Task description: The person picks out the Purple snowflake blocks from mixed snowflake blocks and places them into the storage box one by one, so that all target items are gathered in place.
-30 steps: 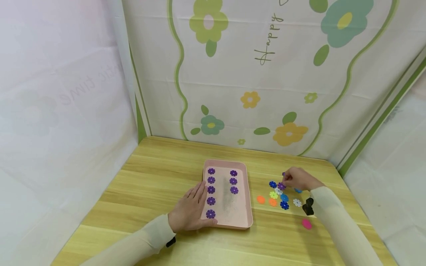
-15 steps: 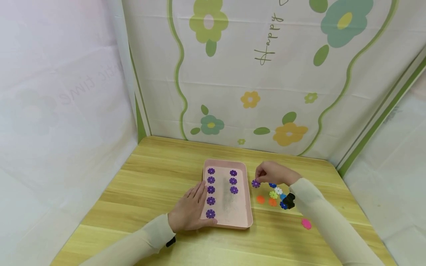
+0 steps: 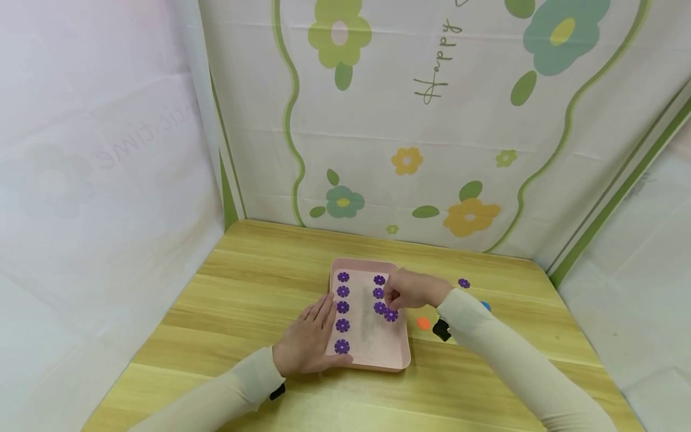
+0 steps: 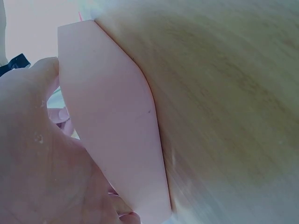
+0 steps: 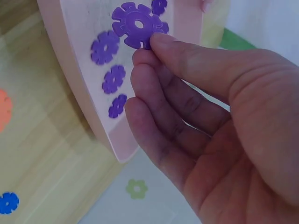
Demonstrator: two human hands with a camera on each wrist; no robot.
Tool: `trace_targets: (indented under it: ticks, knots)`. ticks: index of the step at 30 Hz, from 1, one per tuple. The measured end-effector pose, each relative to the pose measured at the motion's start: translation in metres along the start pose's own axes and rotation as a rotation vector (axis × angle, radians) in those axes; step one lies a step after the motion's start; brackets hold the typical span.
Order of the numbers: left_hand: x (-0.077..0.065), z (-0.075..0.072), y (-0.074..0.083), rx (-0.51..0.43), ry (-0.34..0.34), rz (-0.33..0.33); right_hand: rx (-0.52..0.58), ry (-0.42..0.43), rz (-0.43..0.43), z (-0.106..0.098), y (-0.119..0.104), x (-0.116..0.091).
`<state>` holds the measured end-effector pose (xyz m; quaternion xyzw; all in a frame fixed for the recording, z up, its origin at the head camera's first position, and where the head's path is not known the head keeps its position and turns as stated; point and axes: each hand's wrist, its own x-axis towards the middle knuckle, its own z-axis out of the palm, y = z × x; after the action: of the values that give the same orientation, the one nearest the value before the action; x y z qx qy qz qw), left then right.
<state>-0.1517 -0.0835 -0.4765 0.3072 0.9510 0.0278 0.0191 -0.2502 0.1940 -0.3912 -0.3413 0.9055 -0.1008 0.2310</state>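
A purple snowflake disc [image 3: 391,315] is pinched between the thumb and forefinger of my right hand [image 3: 414,289], over the right side of a pink tray [image 3: 380,354]. The right wrist view shows that disc [image 5: 138,24] with its notched rim and centre hole. Inside the tray, several purple discs [image 3: 342,325] form a column along the left wall, and a shorter column of purple discs [image 3: 379,280] is at the right. My left hand [image 3: 305,345] rests on the tray's left edge and near corner, fingers extended. In the left wrist view, its thumb touches the tray's rim [image 4: 107,102].
Right of the tray lie loose discs, among them an orange disc [image 3: 423,323], a purple disc [image 3: 463,283] and a blue disc [image 3: 486,306]. The right forearm hides others. A printed cloth [image 3: 367,138] hangs behind the wooden table [image 3: 259,270].
My right hand has picked a purple disc from the loose discs and carried it left, over the tray. The left hand and the tray have stayed in place.
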Motion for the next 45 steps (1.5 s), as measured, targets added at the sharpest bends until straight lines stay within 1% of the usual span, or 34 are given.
trace_targets:
  ticks: [5, 8, 14, 18, 22, 27, 30, 33, 35, 38, 42, 45]
  knots:
    - [0.001, 0.0, 0.0, 0.011, 0.01, 0.003, 0.006, -0.028, 0.012, 0.013, -0.006, 0.009]
    - [0.001, 0.0, 0.0, 0.018, 0.014, 0.006, -0.004, -0.016, 0.018, 0.022, -0.004, 0.014]
    - [0.0, -0.001, 0.0, 0.02, 0.011, 0.008, -0.053, 0.023, 0.004, 0.037, 0.003, 0.024]
    - [0.0, -0.002, 0.0, 0.024, 0.006, 0.01, -0.059, 0.032, 0.011, 0.042, 0.007, 0.028]
    - [-0.001, -0.002, 0.001, 0.019, 0.003, 0.008, -0.055, 0.029, 0.029, 0.042, 0.006, 0.028]
    - [-0.001, -0.002, 0.001, 0.027, -0.004, 0.005, -0.03, 0.045, 0.033, 0.034, 0.009, 0.025]
    - [-0.001, -0.002, 0.001, 0.033, -0.008, 0.003, -0.02, 0.077, 0.024, 0.024, 0.014, 0.021]
    - [-0.001, -0.002, 0.001, 0.031, -0.01, 0.002, -0.04, 0.116, 0.002, 0.012, 0.022, 0.015]
    - [-0.001, -0.001, 0.001, 0.029, -0.01, 0.002, -0.052, 0.141, 0.002, 0.005, 0.03, 0.01]
    - [0.0, -0.001, 0.001, 0.025, -0.007, 0.005, -0.061, 0.178, 0.029, -0.004, 0.045, 0.003]
    - [-0.001, -0.002, 0.001, 0.013, 0.0, 0.009, -0.059, 0.225, 0.082, -0.013, 0.07, -0.01]
    - [-0.001, -0.002, 0.001, 0.001, 0.004, 0.01, -0.05, 0.278, 0.095, -0.017, 0.093, -0.021]
